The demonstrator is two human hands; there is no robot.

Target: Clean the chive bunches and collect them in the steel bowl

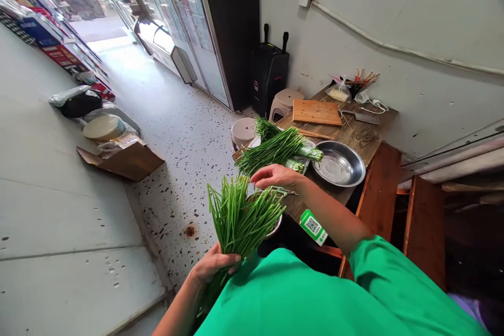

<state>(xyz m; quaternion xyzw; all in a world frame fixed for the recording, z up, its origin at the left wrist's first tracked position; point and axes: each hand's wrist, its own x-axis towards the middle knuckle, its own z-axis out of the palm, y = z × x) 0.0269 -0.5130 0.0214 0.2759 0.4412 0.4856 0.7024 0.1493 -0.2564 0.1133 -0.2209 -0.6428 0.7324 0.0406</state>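
Observation:
My left hand (218,263) is wrapped round the lower part of a big bunch of green garlic chives (240,215), held upright in front of my body with the cut ends fanned out at the top. Over the right side of those ends, my right hand (277,176) is curled, its fingertips drawn close together; whatever is between them is too small to make out. Behind it, more garlic chives (275,149) lie in bundles on the table, their pale ends wrapped. A bowl, mostly hidden by the held bunch, shows a bit of its rim (276,227).
On the wooden table (364,139) stand a steel basin (339,164), a cutting board (317,112), a cleaver (367,118) and a plastic bag (339,92). Stools (243,131) and a black speaker (271,76) are beyond. A cardboard box (126,163) sits left; a bench (380,189) is right.

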